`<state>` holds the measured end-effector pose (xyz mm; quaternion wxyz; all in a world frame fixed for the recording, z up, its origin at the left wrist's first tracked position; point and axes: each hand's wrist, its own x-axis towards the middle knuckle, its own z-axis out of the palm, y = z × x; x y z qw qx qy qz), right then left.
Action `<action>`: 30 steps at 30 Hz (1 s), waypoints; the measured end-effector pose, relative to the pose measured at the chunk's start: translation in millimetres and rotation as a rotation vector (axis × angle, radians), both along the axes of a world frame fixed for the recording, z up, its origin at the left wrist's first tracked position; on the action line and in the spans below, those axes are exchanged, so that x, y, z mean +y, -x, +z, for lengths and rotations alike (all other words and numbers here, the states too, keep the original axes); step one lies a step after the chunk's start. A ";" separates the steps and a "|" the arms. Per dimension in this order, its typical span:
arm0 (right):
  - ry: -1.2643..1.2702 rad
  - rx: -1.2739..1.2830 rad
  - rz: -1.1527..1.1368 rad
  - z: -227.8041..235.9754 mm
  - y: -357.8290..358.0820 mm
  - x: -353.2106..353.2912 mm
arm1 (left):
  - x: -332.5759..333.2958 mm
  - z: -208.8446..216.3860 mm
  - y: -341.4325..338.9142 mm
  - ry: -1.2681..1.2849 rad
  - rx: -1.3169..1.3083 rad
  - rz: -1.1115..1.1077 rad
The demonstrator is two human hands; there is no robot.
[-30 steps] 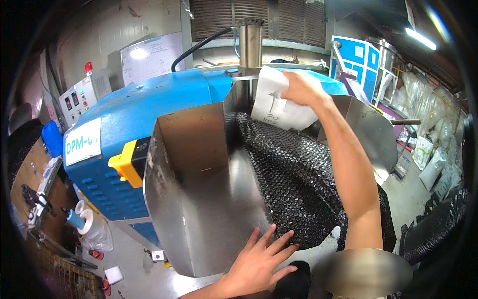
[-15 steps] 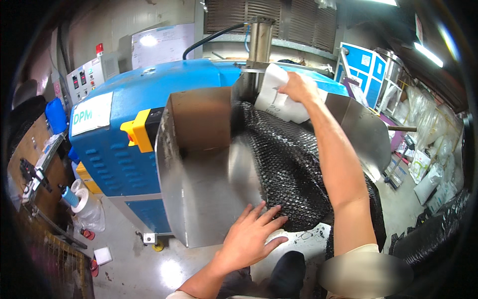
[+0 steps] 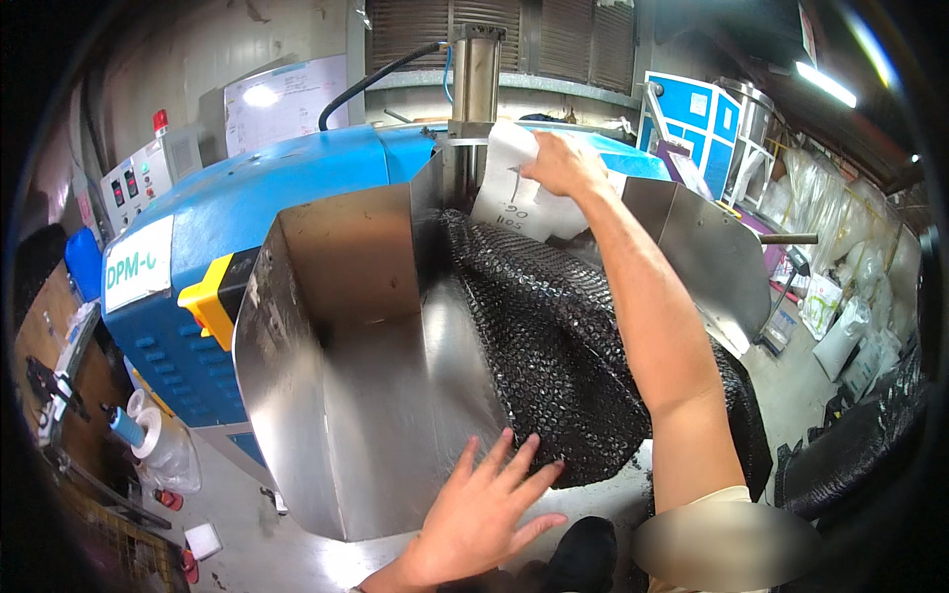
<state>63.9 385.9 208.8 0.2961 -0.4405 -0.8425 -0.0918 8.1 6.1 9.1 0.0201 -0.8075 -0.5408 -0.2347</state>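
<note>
Sheet: white, marked in dark strokes, hanging from the right hand with its body below and to the left of that grip; it stands steeply tilted over the wrap's far end.
Right hand: closed on the sheet's upper part, thumb on the near face (the fingers on the far side are mostly hidden).
Wrap: black, glossy and dimpled, lying between the two hands; its long axis runs from below and left of the right hand, at the far end, toward the body and out to the right.
Right forearm: crosses above the wrap, covering part of its right side in this view.
Left hand: open and empty, fingers spread, at the wrap's near left corner; whether the fingertips touch it, I cannot tell.
Nearer hand: the right for the sheet, which lies well beyond the left; the left for the wrap's near edge.
Chute: bare metal, ahead and left of the left hand, under the wrap on its right side.
Cylinder: upright, beyond and left of the right hand.
Machine: blue, left of the right hand.
</note>
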 end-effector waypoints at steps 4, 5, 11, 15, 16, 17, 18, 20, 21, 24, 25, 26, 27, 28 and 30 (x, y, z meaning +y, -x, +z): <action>0.031 -0.049 -0.052 6.9 18.0 23.9 | -6.0 7.8 1.1 0.058 -0.022 -0.071; 0.006 -0.038 -0.044 2.8 19.3 30.4 | -5.8 8.1 1.5 0.069 -0.019 -0.093; -0.092 -0.048 -0.035 -9.9 24.6 27.1 | -7.0 6.5 0.7 -0.102 -0.121 -0.094; -0.115 -0.036 -0.043 -30.0 12.1 1.6 | -3.7 -2.8 -0.1 0.017 -0.126 -0.058; -0.131 -0.012 -0.038 -40.9 9.4 -5.7 | -5.4 -4.4 -0.6 0.010 -0.130 -0.043; -0.142 0.020 -0.034 -50.4 3.5 -13.8 | -7.5 -4.9 -1.0 0.003 -0.135 -0.028; -0.155 0.045 -0.041 -60.8 -9.8 -19.0 | -4.8 -5.5 -1.9 -0.003 -0.132 -0.026; -0.189 0.076 -0.064 -70.8 -34.5 -17.7 | -2.5 -7.4 -5.4 -0.032 -0.124 -0.025; -0.172 0.079 -0.079 -67.6 -41.4 -24.4 | -1.8 -10.6 -6.5 -0.045 -0.126 -0.016; -0.181 0.051 -0.063 -38.5 -47.7 -56.2 | -4.1 -18.7 -2.4 -0.057 -0.146 0.025; -0.197 0.055 -0.054 -24.9 -50.9 -62.0 | -2.7 -16.7 -1.1 -0.074 -0.144 0.023; -0.246 0.091 -0.041 -12.4 -52.3 -69.6 | -4.1 -14.3 -0.7 -0.086 -0.145 0.021; -0.295 0.123 -0.029 0.1 -52.9 -78.0 | -4.1 -13.9 -0.1 -0.098 -0.140 0.023; -0.330 0.146 0.018 8.9 -51.4 -81.9 | -6.0 -14.5 -0.8 -0.099 -0.137 0.024; -0.297 0.094 0.001 22.4 -41.1 -89.5 | -5.9 -15.2 -0.7 -0.113 -0.132 0.017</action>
